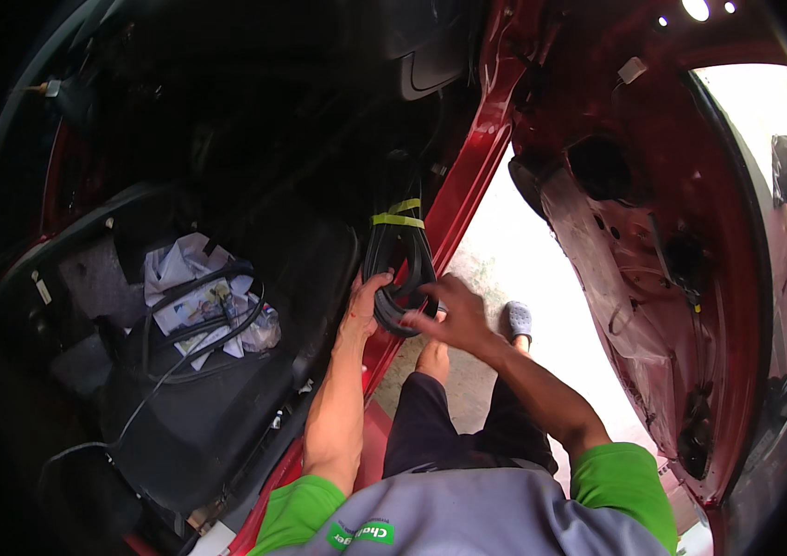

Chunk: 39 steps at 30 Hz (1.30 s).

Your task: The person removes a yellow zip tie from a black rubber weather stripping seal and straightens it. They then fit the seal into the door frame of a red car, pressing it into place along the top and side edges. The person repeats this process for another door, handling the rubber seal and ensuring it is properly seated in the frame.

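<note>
A bundle of black rubber strips (pixel 390 311), looped at its near end, is bound by two yellow-green bands (pixel 398 220). It hangs across the red door sill in front of me. My left hand (pixel 364 302) is closed on the left side of the loop, its thumb lying over the strips. From the right, my right hand (pixel 456 313) grips the loop's near right part, some fingers reaching across it. The bundle's far end fades into the dark car interior.
At left, a black seat (pixel 227 408) carries crumpled papers (pixel 194 306) and a coiled black strip (pixel 145 338). A stripped red car door (pixel 639 278) with plastic film stands open at right. The red sill (pixel 472 176) runs between seat and floor. A grey clog (pixel 519 320) stands on the floor.
</note>
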{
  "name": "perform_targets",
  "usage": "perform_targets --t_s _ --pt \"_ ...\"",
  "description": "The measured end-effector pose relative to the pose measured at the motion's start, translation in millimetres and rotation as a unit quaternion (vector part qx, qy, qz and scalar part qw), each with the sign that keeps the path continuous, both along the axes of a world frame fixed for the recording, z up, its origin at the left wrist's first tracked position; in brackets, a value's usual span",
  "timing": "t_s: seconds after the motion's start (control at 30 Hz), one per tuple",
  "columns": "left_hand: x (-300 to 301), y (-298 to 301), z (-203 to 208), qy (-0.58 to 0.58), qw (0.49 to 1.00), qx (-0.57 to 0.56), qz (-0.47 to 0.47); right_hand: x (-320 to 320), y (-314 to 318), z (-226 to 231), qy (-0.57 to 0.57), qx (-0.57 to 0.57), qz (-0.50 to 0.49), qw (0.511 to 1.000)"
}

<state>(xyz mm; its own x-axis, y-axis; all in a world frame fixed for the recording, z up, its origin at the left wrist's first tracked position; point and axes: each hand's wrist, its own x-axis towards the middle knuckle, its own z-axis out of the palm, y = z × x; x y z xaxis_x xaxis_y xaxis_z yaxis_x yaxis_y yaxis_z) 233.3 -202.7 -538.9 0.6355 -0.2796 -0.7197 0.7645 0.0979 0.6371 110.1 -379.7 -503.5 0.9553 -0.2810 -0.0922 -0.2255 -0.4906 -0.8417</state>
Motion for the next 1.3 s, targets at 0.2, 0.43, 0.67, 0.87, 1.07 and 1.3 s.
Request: perform_targets --t_s 0.2,0.43,0.67,0.87,1.07,1.3 --pt "-69.9 30.0 80.6 0.031 0.997 -0.067 -0.019 -18.2 -60.7 -19.2 0.197 0.263 -0.168 0.929" --pt "-183.7 36.9 153.7 0.007 0.991 -0.131 0.007 -27.3 -44.2 96.1 0.155 0.54 -0.005 0.827" --pt "-258.4 35.5 209.5 -0.295 0.95 0.096 -0.02 -108.7 15.8 170.5 0.072 0.287 0.039 0.954" --pt "-343.4 35.5 272.1 -0.331 0.933 0.135 0.046 -183.3 41.5 218.0 0.132 0.273 0.095 0.948" --pt "-426.6 32.3 318.4 -0.236 0.952 0.189 0.048 -277.6 51.5 206.6 0.116 0.424 0.17 0.882" --pt "-594.4 43.6 231.3 -0.125 0.939 0.152 0.281 -390.4 66.2 168.4 0.111 0.332 0.283 0.893"
